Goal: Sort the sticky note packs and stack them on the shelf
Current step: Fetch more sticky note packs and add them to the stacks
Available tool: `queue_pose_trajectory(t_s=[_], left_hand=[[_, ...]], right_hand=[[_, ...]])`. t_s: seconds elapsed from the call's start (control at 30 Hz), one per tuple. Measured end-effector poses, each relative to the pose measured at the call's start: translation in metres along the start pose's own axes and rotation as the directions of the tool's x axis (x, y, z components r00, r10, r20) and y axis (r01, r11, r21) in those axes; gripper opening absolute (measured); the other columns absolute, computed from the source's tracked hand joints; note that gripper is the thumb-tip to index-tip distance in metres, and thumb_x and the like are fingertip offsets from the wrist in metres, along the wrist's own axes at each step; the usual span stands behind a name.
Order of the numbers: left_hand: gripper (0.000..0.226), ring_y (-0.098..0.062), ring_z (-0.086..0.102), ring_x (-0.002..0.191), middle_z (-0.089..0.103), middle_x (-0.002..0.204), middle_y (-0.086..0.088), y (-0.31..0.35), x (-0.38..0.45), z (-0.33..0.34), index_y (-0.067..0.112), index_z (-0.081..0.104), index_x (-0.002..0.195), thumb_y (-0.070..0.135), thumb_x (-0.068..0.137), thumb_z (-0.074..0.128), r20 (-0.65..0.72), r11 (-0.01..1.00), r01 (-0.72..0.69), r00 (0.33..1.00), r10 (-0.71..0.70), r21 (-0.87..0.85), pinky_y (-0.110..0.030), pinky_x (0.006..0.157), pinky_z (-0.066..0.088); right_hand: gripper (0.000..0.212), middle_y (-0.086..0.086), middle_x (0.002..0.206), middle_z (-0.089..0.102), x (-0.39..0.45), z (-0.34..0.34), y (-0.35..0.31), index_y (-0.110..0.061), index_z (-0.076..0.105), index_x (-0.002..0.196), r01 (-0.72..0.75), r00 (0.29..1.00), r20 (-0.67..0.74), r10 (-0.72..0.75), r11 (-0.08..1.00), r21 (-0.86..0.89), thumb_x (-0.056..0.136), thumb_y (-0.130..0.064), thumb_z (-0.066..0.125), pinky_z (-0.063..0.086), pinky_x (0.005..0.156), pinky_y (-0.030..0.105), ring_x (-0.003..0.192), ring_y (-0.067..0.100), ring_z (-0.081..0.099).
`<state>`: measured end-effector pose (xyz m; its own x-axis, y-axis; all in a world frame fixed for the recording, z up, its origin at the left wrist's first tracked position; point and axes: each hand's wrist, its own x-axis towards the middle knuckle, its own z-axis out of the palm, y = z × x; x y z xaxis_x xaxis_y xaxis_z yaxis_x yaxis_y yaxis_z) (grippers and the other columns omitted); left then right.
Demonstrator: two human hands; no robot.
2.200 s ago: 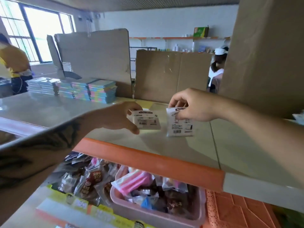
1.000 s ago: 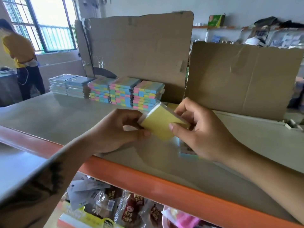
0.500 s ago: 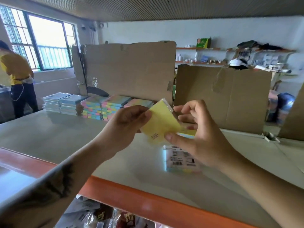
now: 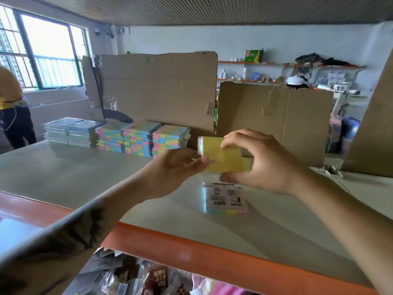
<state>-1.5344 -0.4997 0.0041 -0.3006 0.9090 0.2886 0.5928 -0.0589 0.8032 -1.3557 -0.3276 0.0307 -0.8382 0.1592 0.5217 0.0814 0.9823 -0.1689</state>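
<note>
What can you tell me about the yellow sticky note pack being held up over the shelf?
The yellow sticky note pack is a flat, squarish pad in pale yellow, with a whitish glossy edge on its left that looks like clear wrap. It is held in the air, tilted, above the shelf top. The left hand pinches its lower left edge; the right hand grips its right side. It is slightly blurred, so no print is readable.

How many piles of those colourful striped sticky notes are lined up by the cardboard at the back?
3 multicoloured piles: the left pile, the middle pile and the right pile, side by side before the cardboard sheet. More could be hidden behind the hands.
</note>
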Motion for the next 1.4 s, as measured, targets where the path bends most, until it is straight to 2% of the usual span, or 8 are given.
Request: queue_pose_trajectory(t_s=[0.17,0.3,0.57,0.9,1.03,1.17,1.3,1.4], left_hand=[[0.095,-0.007,0.044,0.134,0.046,0.145,0.023,-0.014,-0.023,0.003,0.054,0.039,0.145,0.101,0.062,0.036,0.094,0.852,0.136,0.973,-0.211,0.506,-0.037,0.11,0.043],[0.094,-0.003,0.015,0.148,0.022,0.162,0.026,-0.006,-0.029,0.012,0.052,0.023,0.154,0.094,0.07,0.025,0.161,0.718,0.037,0.966,-0.205,0.695,-0.029,0.12,0.013],[0.096,-0.004,0.019,0.145,0.024,0.161,0.025,-0.008,-0.029,0.013,0.051,0.022,0.154,0.095,0.068,0.033,0.142,0.699,0.033,0.971,-0.19,0.714,-0.03,0.118,0.017],[0.099,-0.005,0.017,0.147,0.022,0.161,0.025,-0.007,-0.027,0.016,0.052,0.021,0.155,0.095,0.067,0.033,0.153,0.711,0.036,0.968,-0.2,0.703,-0.034,0.119,0.017],[0.092,-0.006,0.022,0.144,0.029,0.158,0.024,-0.008,-0.023,0.017,0.051,0.031,0.151,0.094,0.07,0.04,0.144,0.725,0.036,0.972,-0.185,0.688,-0.032,0.116,0.02],[0.087,-0.005,0.037,0.129,0.047,0.14,0.024,-0.007,-0.023,0.015,0.045,0.048,0.141,0.093,0.068,0.053,0.096,0.758,0.069,0.98,-0.172,0.648,-0.027,0.099,0.027],[0.086,-0.004,0.05,0.11,0.062,0.123,0.017,-0.003,-0.024,0.012,0.037,0.064,0.123,0.091,0.068,0.027,0.057,0.846,0.091,0.988,-0.142,0.525,-0.033,0.098,0.039],[0.087,-0.015,0.06,0.102,0.068,0.107,0.007,-0.006,-0.023,0.012,0.03,0.069,0.112,0.092,0.073,0.021,0.024,0.899,0.145,0.985,-0.171,0.414,-0.046,0.096,0.048]], right_hand=[[0.052,-0.018,0.116,0.062,0.024,-0.002,0.044,-0.044,0.062,0.114,-0.273,0.961,0.062,0.271,0.961,0.036,0.07,-0.058,0.086,0.044,0.084,0.028,0.098,0.009,0.057],[0.047,-0.016,0.087,0.058,0.029,0.023,0.077,-0.037,0.064,0.104,-0.371,0.925,0.117,0.361,0.926,0.068,0.069,-0.055,0.089,0.039,0.065,0.025,0.071,0.006,0.048],[0.057,-0.008,0.105,0.066,0.018,0.047,0.098,-0.049,0.061,0.097,-0.391,0.904,0.238,0.356,0.912,0.121,0.051,-0.083,0.07,0.051,0.089,0.041,0.094,0.025,0.062],[0.044,-0.011,0.102,0.062,0.015,0.048,0.096,-0.042,0.064,0.111,-0.413,0.896,0.204,0.395,0.909,0.05,0.075,-0.061,0.081,0.049,0.082,0.034,0.087,0.019,0.058],[0.046,-0.004,0.12,0.065,0.016,0.044,0.09,-0.038,0.063,0.119,-0.424,0.889,0.225,0.399,0.903,0.071,0.079,-0.053,0.081,0.048,0.095,0.035,0.107,0.02,0.061],[0.047,-0.012,0.136,0.061,0.01,0.021,0.058,-0.04,0.063,0.125,-0.29,0.956,0.072,0.286,0.956,0.052,0.083,-0.056,0.077,0.043,0.105,0.032,0.127,0.009,0.054],[0.059,-0.025,0.116,0.067,-0.002,0.006,0.008,-0.047,0.068,0.112,-0.25,0.905,0.398,0.152,0.946,0.205,0.066,-0.084,0.066,0.049,0.09,0.026,0.111,-0.006,0.06],[0.062,-0.025,0.108,0.069,-0.004,0.012,-0.005,-0.042,0.069,0.113,-0.225,0.863,0.496,0.097,0.953,0.205,0.062,-0.075,0.077,0.051,0.084,0.019,0.1,-0.005,0.064]])
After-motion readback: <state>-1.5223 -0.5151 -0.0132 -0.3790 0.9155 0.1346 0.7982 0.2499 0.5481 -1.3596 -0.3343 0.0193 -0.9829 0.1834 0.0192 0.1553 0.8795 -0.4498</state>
